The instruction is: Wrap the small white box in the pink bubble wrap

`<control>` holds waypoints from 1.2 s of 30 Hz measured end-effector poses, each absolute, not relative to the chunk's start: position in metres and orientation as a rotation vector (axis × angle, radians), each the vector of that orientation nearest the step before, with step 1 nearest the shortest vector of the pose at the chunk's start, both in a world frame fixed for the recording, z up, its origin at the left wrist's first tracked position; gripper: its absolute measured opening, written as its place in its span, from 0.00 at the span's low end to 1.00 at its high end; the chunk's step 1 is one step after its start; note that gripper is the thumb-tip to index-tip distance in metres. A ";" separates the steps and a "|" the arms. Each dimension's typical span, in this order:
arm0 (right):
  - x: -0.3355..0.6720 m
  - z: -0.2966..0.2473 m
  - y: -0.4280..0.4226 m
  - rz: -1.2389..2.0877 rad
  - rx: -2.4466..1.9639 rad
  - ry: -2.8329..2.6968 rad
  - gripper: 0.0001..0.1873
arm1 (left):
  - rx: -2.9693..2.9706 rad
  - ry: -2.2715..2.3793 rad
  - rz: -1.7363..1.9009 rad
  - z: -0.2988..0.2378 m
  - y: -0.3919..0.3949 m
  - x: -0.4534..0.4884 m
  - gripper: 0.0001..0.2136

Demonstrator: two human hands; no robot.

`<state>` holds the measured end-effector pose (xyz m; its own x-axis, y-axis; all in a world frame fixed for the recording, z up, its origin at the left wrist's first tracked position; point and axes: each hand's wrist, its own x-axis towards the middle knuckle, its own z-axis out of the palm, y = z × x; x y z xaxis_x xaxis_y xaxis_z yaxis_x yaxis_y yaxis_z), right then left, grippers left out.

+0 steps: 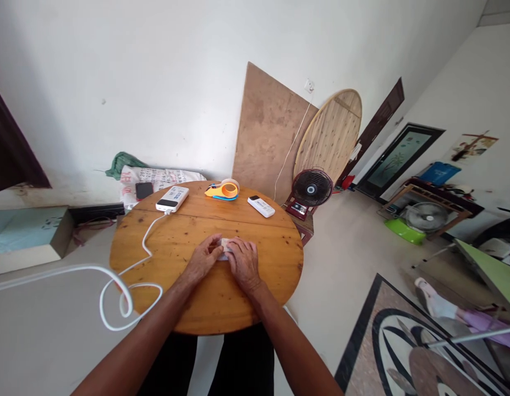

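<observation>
Near the middle of the round wooden table (168, 286), both hands meet over a small pale, flat piece (225, 245). My left hand (205, 256) pinches its left side between thumb and fingers. From the right, my right hand (243, 260) is curled over it, fingers covering much of its face. What kind of thing it is I cannot make out. Beyond the hands are a white power bank (173, 199) with a dark end and a plugged-in cable, an orange-and-blue tape dispenser (222, 190), and a second white power bank (261, 206) on the right.
A thick white cable (110, 280) loops over the table's left edge. Behind the table, a dark phone-like slab (144, 191) lies on a printed sack (168, 177). A fan (312, 188) stands right of the table, before leaning boards (271, 121). Another person's foot (432, 297) shows far right.
</observation>
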<state>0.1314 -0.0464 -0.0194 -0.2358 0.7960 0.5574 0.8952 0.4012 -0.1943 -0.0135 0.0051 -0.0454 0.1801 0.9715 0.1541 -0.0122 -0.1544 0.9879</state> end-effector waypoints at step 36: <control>0.137 -0.020 -0.056 -0.162 -1.474 -1.908 0.26 | 1.337 0.951 1.206 -0.047 0.002 -0.012 0.30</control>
